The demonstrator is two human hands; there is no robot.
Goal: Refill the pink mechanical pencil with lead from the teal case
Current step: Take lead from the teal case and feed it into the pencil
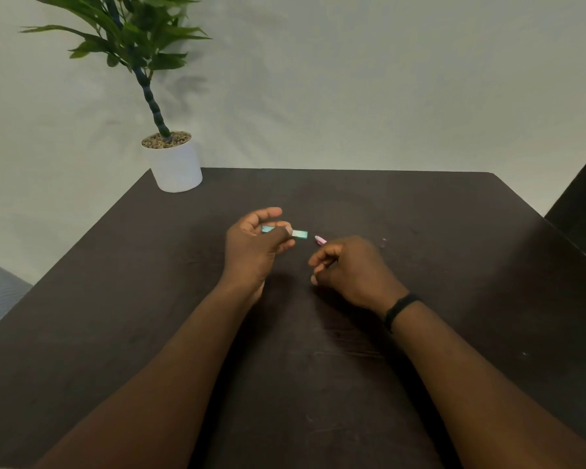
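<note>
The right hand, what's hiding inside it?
Only the pink pencil's end sticks out past the right hand, pointing toward the teal case. The curled fingers cover the rest, so any lead can't be seen.

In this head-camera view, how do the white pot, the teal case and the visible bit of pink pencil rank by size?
Largest to smallest as they look:
1. White pot, though it stands farthest from the camera.
2. Teal case, partly hidden by the left hand.
3. Pink pencil; only a short tip shows past the right hand.
</note>
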